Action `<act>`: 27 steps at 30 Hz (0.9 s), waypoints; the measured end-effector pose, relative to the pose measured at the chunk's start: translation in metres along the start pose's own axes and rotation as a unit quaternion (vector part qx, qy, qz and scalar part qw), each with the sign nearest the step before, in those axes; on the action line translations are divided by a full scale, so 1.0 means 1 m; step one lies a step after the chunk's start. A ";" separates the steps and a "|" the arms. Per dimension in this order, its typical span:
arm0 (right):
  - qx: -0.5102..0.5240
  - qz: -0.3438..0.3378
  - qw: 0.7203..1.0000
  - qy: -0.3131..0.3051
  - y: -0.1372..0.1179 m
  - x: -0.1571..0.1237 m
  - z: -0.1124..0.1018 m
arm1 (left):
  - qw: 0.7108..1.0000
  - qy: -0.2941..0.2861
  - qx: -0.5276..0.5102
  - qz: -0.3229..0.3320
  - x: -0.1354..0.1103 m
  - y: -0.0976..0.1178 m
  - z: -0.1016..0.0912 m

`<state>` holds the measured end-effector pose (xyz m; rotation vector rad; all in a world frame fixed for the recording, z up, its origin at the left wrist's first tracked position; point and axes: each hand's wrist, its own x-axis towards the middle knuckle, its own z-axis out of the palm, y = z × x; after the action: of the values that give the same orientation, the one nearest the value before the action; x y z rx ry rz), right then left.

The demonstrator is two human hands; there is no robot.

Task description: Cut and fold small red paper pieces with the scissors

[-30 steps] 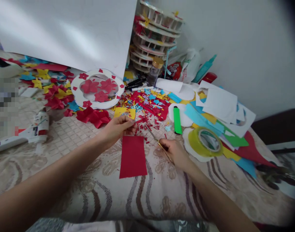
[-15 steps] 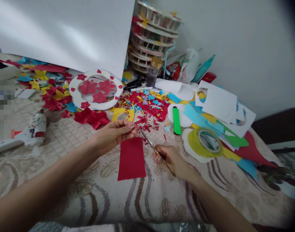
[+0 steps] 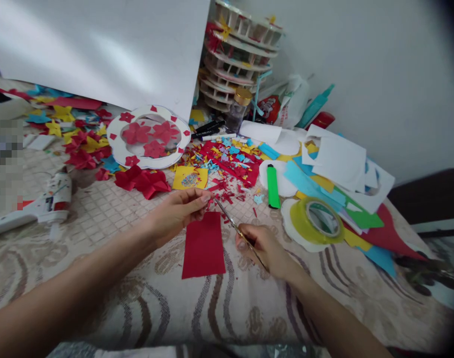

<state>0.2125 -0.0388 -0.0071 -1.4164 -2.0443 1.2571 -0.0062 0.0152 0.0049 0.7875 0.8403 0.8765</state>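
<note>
My left hand (image 3: 186, 206) is closed in a pinch, with a tiny piece of red paper (image 3: 211, 195) barely showing at its fingertips. In my right hand (image 3: 262, 248) is a pair of scissors (image 3: 232, 223), seen edge-on, its tips right beside the left fingertips. Below both hands a red paper rectangle (image 3: 203, 251) lies flat on the patterned cloth. Red paper scraps (image 3: 227, 191) are scattered just behind the fingers, close to a yellow paper square (image 3: 182, 177) bearing small beads or glitter.
A hot glue gun (image 3: 57, 201) lies at left. Folded red paper flowers (image 3: 143, 181) sit before a white scalloped ring (image 3: 117, 149). To the right are a green cutter (image 3: 272, 186), a tape roll (image 3: 299, 221) and paper sheets (image 3: 342, 159). A tiered stand (image 3: 245, 44) rises behind a gold-capped jar (image 3: 236, 112).
The left fingertips have turned slightly, still pinching near the scissor tips. My right hand has hardly moved, and the whole view has shifted a little.
</note>
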 end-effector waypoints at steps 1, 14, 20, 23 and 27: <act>0.005 -0.003 1.000 0.000 0.000 0.000 0.000 | 1.000 -0.005 0.006 0.000 0.000 0.000 0.000; -0.026 -0.028 0.999 -0.002 -0.006 -0.004 0.000 | 0.995 0.011 0.083 0.047 -0.004 0.000 0.003; -0.033 -0.027 0.999 -0.003 -0.011 -0.005 -0.001 | 0.989 0.010 0.121 0.083 -0.007 0.001 0.005; -0.011 -0.032 0.999 -0.013 -0.008 -0.005 0.001 | 0.991 0.001 0.101 0.084 -0.008 0.001 0.007; 0.015 -0.018 1.000 -0.019 -0.004 -0.006 0.003 | 0.991 -0.009 0.099 0.085 -0.007 0.001 0.007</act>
<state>0.2110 -0.0455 -0.0043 -1.3452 -2.0569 1.3034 -0.0034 0.0082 0.0109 1.0506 0.8618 0.9440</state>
